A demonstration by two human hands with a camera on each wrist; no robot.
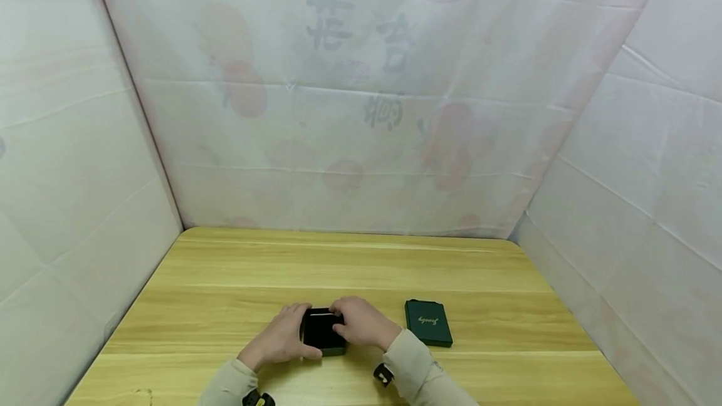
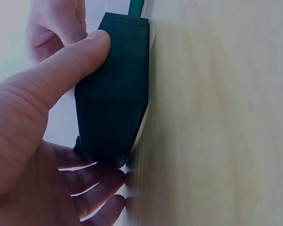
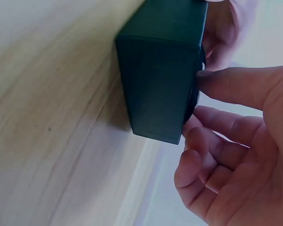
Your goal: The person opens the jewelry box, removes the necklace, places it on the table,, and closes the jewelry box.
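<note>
A small dark green box [image 1: 334, 351] lies on the wooden table, a black insert [image 1: 320, 333] filling its upturned face. My left hand [image 1: 283, 335] grips the box from the left: its thumb lies along the near wall and the fingers reach round the left and far sides. On the right, my right hand [image 1: 365, 323] has thumb and forefinger at the insert's far right edge, pinching it. In the right wrist view the black insert [image 3: 195, 94] bulges slightly above the box wall [image 3: 155, 89], with a thin silvery edge. The right hand's other fingers are curled.
A flat dark green lid [image 1: 429, 324] with gold lettering lies on the table to the right of my right hand. Pale printed cloth walls [image 1: 350, 143] enclose the wooden table [image 1: 350, 268] at the back and sides.
</note>
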